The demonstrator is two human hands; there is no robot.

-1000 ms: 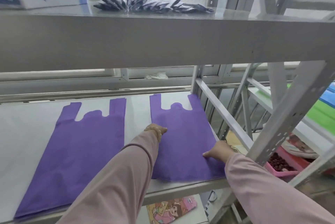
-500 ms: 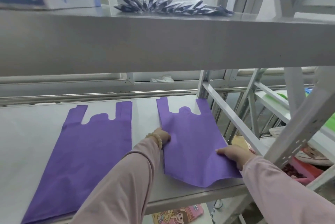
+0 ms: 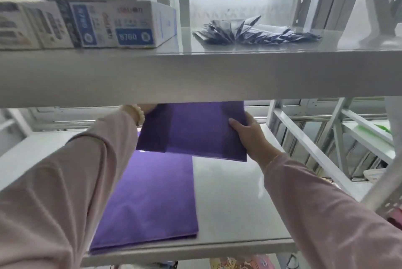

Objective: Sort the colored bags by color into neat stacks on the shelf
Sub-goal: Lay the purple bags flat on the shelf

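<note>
1. Head view: held bag, earlier flat on the shelf, is now lifted above the flat bag.
2. Right hand grips its edge; left hand is at its corner, grip hidden.
3. Box reads "5760".

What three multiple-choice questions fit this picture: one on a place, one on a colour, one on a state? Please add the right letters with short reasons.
1. Where do the dark packets lie?
A) on the upper shelf
B) on the floor
C) in a hand

2. What colour is the flat bag?
A) green
B) purple
C) red

3. In what state is the second bag?
A) folded inside a box
B) hanging from a hook
C) held up by the left hand and right hand

Answers:
1 A: they lie fanned out up there, to the right of the boxes.
2 B: its whole visible face is purple.
3 C: the right thumb lies on it, and bare shelf shows beneath it.
</note>
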